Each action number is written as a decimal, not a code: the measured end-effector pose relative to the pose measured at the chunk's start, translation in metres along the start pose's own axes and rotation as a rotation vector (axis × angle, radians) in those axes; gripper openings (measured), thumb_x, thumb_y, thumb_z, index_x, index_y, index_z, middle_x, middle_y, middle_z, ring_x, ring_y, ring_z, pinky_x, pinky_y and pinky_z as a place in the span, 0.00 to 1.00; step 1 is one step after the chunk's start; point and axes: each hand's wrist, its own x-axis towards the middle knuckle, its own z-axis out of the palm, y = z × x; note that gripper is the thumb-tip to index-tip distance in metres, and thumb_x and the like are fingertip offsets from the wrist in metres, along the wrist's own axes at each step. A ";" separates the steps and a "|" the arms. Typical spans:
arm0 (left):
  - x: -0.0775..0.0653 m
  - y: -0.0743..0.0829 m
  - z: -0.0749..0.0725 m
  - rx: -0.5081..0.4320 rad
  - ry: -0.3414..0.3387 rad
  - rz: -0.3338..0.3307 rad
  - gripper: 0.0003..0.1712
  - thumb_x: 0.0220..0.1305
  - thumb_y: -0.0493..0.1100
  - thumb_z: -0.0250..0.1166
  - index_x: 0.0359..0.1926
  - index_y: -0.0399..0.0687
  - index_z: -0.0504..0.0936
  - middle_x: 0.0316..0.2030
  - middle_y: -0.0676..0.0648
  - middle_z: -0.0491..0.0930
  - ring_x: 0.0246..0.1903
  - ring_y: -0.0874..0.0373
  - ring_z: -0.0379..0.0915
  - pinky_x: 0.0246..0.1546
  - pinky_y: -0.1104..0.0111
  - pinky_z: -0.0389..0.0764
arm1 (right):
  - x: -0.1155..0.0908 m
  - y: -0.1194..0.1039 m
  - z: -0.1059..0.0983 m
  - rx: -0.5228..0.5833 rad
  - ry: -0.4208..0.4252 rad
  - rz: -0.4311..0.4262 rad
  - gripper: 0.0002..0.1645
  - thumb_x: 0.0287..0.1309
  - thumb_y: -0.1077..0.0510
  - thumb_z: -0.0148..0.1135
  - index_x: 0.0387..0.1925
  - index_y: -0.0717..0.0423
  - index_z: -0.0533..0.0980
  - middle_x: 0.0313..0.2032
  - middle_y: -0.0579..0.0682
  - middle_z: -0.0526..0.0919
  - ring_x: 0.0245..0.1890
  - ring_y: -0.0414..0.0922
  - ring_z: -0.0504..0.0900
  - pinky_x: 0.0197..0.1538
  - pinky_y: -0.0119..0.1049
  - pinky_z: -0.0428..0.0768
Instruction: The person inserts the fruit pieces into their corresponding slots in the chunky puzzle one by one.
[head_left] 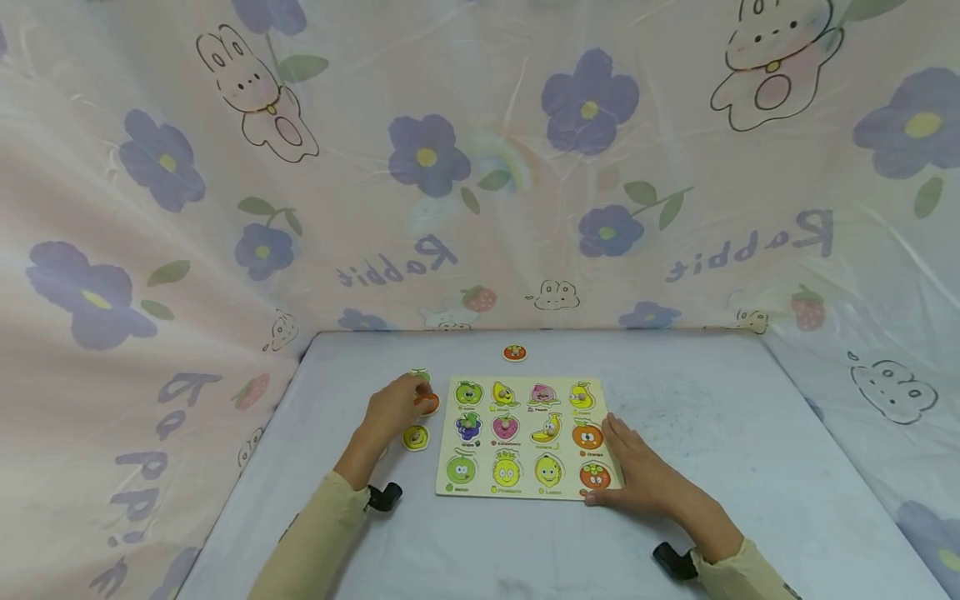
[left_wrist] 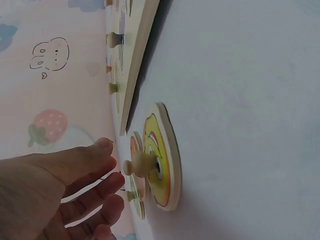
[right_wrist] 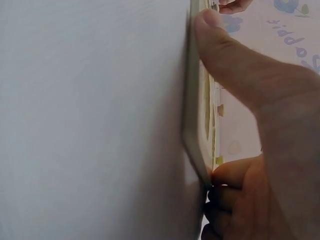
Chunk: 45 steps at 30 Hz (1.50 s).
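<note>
A fruit puzzle board [head_left: 525,493] lies on the table, with knobbed pieces such as the apple [head_left: 468,393] and banana [head_left: 550,428] seated in its upper rows. My left hand [head_left: 393,408] is over an orange-red piece [head_left: 430,405] left of the board, its fingers loosely bent. In the left wrist view, the fingertips hover close to the wooden knobs, next to a smiling yellow piece [left_wrist: 159,167]. A green piece [head_left: 420,375] is partly hidden behind that hand. My right hand [head_left: 648,475] holds the board's near right corner, thumb on the near edge and fingers along the right side.
A loose red fruit piece [head_left: 515,353] lies beyond the board's far edge. The white table [head_left: 720,400] is bordered at the back and sides by a curtain [head_left: 510,217] printed with rabbits and flowers. Small black devices [head_left: 385,497] sit at both wrists.
</note>
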 end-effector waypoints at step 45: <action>0.006 -0.005 0.005 0.010 0.021 0.005 0.07 0.72 0.45 0.74 0.41 0.48 0.84 0.31 0.53 0.79 0.30 0.58 0.73 0.32 0.62 0.75 | 0.000 0.002 -0.001 -0.041 0.005 -0.008 0.84 0.45 0.24 0.81 0.81 0.75 0.51 0.82 0.71 0.51 0.81 0.71 0.53 0.76 0.67 0.61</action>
